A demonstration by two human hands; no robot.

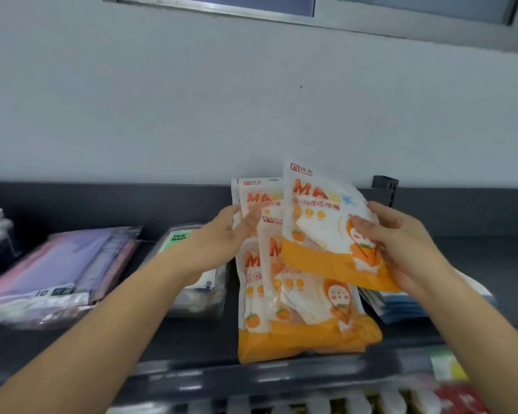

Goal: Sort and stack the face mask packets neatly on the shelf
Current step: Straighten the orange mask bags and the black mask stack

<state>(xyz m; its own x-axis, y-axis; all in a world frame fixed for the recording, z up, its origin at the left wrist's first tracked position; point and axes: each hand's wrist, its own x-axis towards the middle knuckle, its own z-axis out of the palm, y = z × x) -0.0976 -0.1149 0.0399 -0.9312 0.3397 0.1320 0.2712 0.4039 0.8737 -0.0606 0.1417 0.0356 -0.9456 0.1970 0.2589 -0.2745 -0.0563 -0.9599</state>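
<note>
My right hand point(401, 246) grips a white-and-orange mask packet point(320, 231) by its right edge and holds it tilted above the dark shelf point(192, 339). Behind it stand two more packets of the same kind point(260, 195), and my left hand point(225, 237) pinches their left edge with thumb in front. Below, a pile of orange-and-white packets point(299, 318) lies flat on the shelf, reaching to its front edge.
A stack of purple and pink packets point(63, 270) lies at the left, and a clear "FACE MASK" pack point(198, 288) sits beside it. Blue packets point(401, 306) lie at the right under my wrist. A lower shelf point(311, 398) holds more goods. A wall rises behind.
</note>
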